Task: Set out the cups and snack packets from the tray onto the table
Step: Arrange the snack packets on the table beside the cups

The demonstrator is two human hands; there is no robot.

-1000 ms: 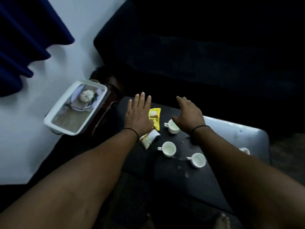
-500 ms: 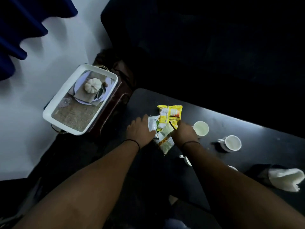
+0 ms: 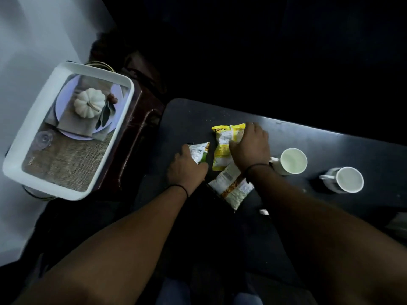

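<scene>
Several snack packets lie on the dark table (image 3: 330, 146). My left hand (image 3: 187, 170) grips a white and green packet (image 3: 199, 151) at its near end. My right hand (image 3: 250, 146) holds the yellow packets (image 3: 224, 139), fingers curled over their right side. A white packet with a barcode (image 3: 231, 186) lies flat under my right wrist. Two white cups stand to the right: one (image 3: 291, 161) beside my right wrist, another (image 3: 345, 180) farther right. The white tray (image 3: 19, 166) sits at the left on a dark wooden stand.
The tray's floor bears a picture of a pumpkin (image 3: 89, 102) on a plate over burlap. A dark sofa fills the far side beyond the table. A pale wall (image 3: 33, 40) is at the left. A small white scrap (image 3: 264, 211) lies near the table's front edge.
My head has moved closer over the table. My right hand has shifted up onto the yellow packets, and my left hand has pulled the white and green packet apart from the pile.
</scene>
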